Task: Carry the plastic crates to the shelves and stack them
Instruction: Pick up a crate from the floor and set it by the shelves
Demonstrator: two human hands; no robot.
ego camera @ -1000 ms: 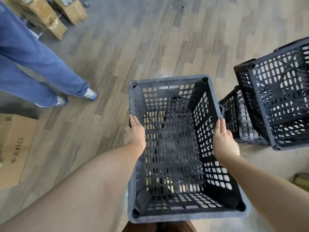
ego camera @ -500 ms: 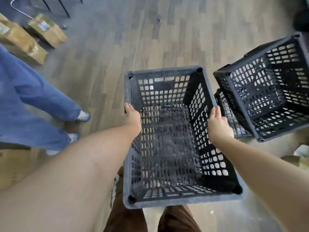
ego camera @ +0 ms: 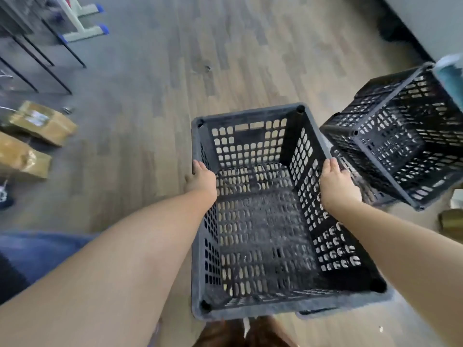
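Wood-plank floor (ego camera: 155, 126) filled the view. Black perforated crate (ego camera: 260, 241) was held above it, empty, open side up. Stack of crates (ego camera: 406, 144) sat tilted just beside it on the right. Two cardboard parcels (ego camera: 37, 126) lay well left. Left hand (ego camera: 200, 180) gripped the crate's left rim, right hand (ego camera: 337, 182) the right rim, fingers curled over the edges.

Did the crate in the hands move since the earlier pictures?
Yes. The held crate has moved forward over the floor, away from the crates on the right.
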